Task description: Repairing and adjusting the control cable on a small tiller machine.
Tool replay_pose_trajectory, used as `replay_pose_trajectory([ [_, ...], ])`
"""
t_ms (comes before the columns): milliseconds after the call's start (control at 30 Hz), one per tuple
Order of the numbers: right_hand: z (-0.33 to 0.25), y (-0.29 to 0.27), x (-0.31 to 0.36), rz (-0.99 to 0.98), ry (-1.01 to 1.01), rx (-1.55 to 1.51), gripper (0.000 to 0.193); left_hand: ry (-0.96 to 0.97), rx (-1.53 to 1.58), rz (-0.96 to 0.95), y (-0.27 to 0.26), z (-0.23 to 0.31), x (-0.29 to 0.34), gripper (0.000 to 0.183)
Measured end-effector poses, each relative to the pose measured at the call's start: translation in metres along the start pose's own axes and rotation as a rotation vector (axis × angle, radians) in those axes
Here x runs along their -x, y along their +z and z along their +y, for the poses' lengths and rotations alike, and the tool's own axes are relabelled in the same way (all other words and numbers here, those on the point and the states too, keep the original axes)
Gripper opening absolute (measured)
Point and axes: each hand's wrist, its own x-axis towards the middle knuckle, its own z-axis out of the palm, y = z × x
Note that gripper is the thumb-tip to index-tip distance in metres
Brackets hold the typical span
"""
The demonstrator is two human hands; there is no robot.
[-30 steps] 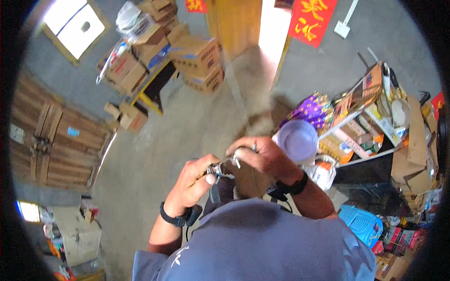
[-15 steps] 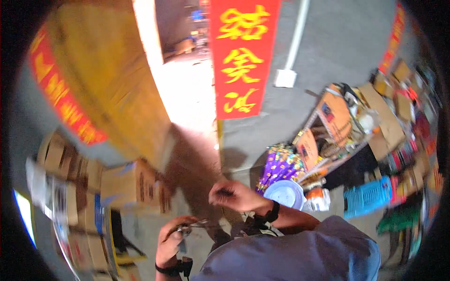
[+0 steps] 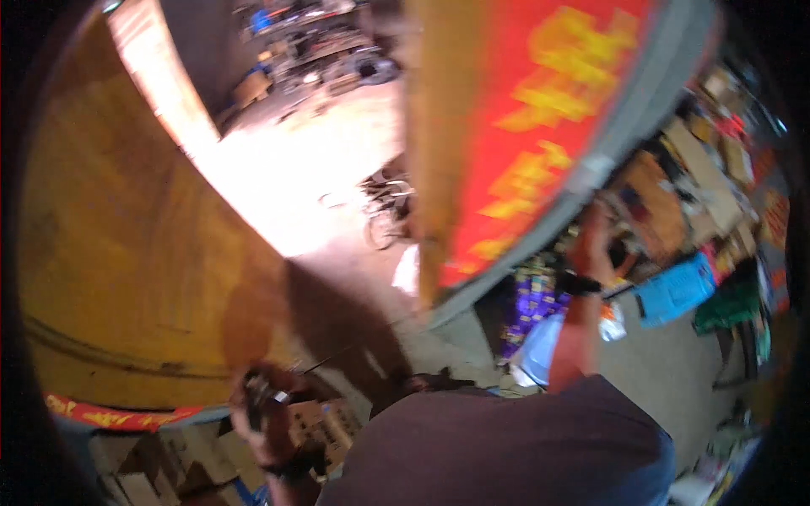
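Low on the left, my left hand is closed around a small shiny metal object. Its exact kind is hard to make out; a thin rod seems to stick out beside it. My right hand is stretched out to the right, by the edge of the red banner and close to a leaning brown cardboard piece. Motion smears its fingers, so whether it grips anything does not show. Below that arm stand a bundle of purple patterned wrapped items and a pale blue basin.
A yellow-brown door panel fills the left, beside a bright doorway with a bicycle beyond. A red banner with yellow characters hangs right of it. Cardboard boxes sit lower left; a blue plastic basket lies right.
My view has swung, so the doorway looks wider and the banner nearer. My right hand has gone from in front of my body out to the right. The left still holds the metal object.
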Motion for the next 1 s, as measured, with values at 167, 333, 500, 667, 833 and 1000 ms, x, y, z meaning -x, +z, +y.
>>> replay_pose_trajectory([
  [167, -0.058, 0.05, -0.025, -0.869, -0.128, 0.23, 0.079, -0.325, 0.62, -0.051, -0.063, -0.086, -0.159, 0.062],
  [333, -0.057, 0.196, 0.004, -0.754, 0.078, 0.158, 0.074, -0.454, 0.562, -0.163, -0.078, -0.169, -0.343, 0.06],
  [500, -0.07, 0.364, 0.021, -0.586, 0.247, 0.074, 0.068, -0.61, 0.65, -0.403, -0.104, -0.287, -0.546, 0.062],
  [667, -0.087, 0.502, -0.008, -0.496, 0.396, 0.004, 0.063, -0.5, 0.752, -0.603, -0.096, -0.342, -0.749, 0.1],
  [833, -0.088, 0.654, -0.036, -0.438, 0.578, -0.094, 0.058, -0.056, 0.413, -0.713, -0.098, -0.36, -0.948, 0.131],
  [1000, -0.075, 0.797, -0.129, -0.399, 0.739, -0.142, 0.054, 0.118, -0.02, -0.562, -0.104, -0.411, -1.103, 0.097],
])
